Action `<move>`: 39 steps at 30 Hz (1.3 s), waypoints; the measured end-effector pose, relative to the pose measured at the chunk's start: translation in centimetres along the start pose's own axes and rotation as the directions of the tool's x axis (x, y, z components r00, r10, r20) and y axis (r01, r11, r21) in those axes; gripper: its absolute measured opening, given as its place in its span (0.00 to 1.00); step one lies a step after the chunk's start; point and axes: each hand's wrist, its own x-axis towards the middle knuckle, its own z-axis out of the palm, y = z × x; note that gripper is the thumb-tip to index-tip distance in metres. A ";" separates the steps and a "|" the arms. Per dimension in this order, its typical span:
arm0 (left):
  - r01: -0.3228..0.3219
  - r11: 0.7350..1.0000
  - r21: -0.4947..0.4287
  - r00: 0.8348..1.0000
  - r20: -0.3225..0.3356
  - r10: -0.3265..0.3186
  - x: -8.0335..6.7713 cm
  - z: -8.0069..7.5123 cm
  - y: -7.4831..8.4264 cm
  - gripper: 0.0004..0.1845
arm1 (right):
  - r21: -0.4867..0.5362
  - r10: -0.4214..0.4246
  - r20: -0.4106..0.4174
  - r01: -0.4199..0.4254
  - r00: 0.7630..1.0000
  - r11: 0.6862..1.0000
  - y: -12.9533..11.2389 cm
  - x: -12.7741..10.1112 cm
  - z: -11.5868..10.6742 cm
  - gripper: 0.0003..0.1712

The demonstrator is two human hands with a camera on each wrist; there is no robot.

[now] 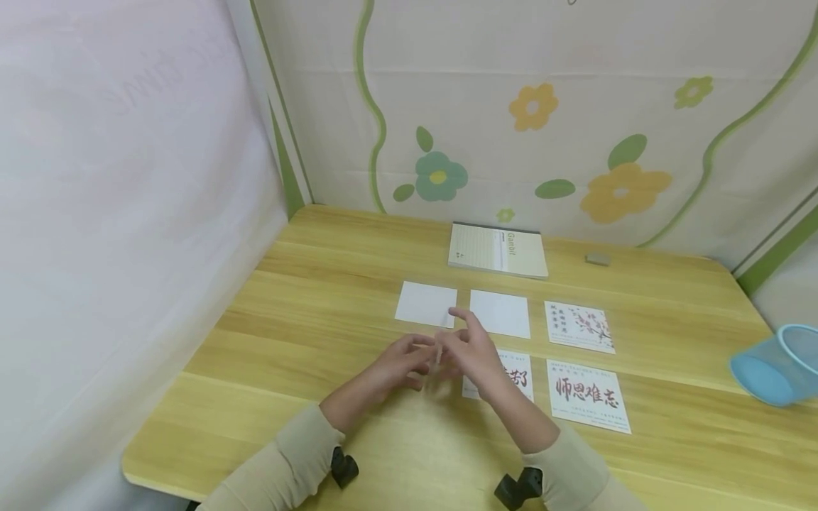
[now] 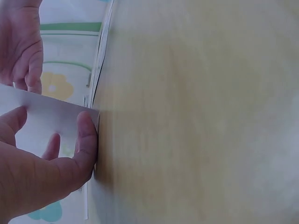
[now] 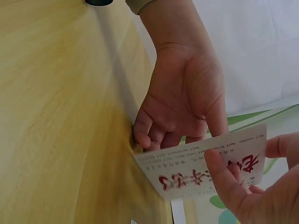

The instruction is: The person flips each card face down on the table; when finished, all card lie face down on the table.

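Between my two hands, low over the table, a white card (image 1: pixel 439 349) is held nearly on edge. Its printed face, with red brush characters, turns toward the right wrist camera; the blank back (image 2: pixel 44 109) shows in the left wrist view. My left hand (image 1: pixel 399 363) holds the card from the blank side, fingers bent against it near a corner. My right hand (image 1: pixel 471 355) grips it from the other side, with a digit across the printed face (image 3: pixel 196 173). Beyond the hands lie two blank cards, a left one (image 1: pixel 423 301) and a right one (image 1: pixel 501 314).
Three printed cards lie to the right: a blossom card (image 1: pixel 578 326), a red-lettered card (image 1: pixel 588 394) and one partly hidden by my right arm (image 1: pixel 514 404). Farther back are a notebook (image 1: pixel 495 250) and a small grey block (image 1: pixel 597 260). A blue bin (image 1: pixel 760 369) lies tilted at right.
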 end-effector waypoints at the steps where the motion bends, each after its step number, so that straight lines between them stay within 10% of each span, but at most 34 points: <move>1: 0.002 1.000 0.006 1.000 -0.001 -0.002 -0.2 0.1 0.3 0.26 | -0.001 -0.005 -0.006 0.005 1.000 1.000 -0.1 -0.1 -0.1 0.28; 15: 0.006 0.999 0.037 0.983 -0.184 0.001 0.5 -1.9 0.1 0.19 | 0.021 -0.130 -0.054 0.131 0.990 0.991 -1.2 -0.9 -1.7 0.30; 24: -0.028 0.990 0.142 0.951 -0.300 0.070 0.0 -5.0 1.1 0.14 | -0.169 -0.125 -0.020 0.119 0.992 0.978 1.4 0.0 -2.4 0.08; 39: 0.080 0.891 0.447 0.969 -0.243 0.035 -0.1 -6.0 0.3 0.11 | -0.404 0.020 0.117 0.029 0.993 0.914 4.8 2.0 -1.3 0.06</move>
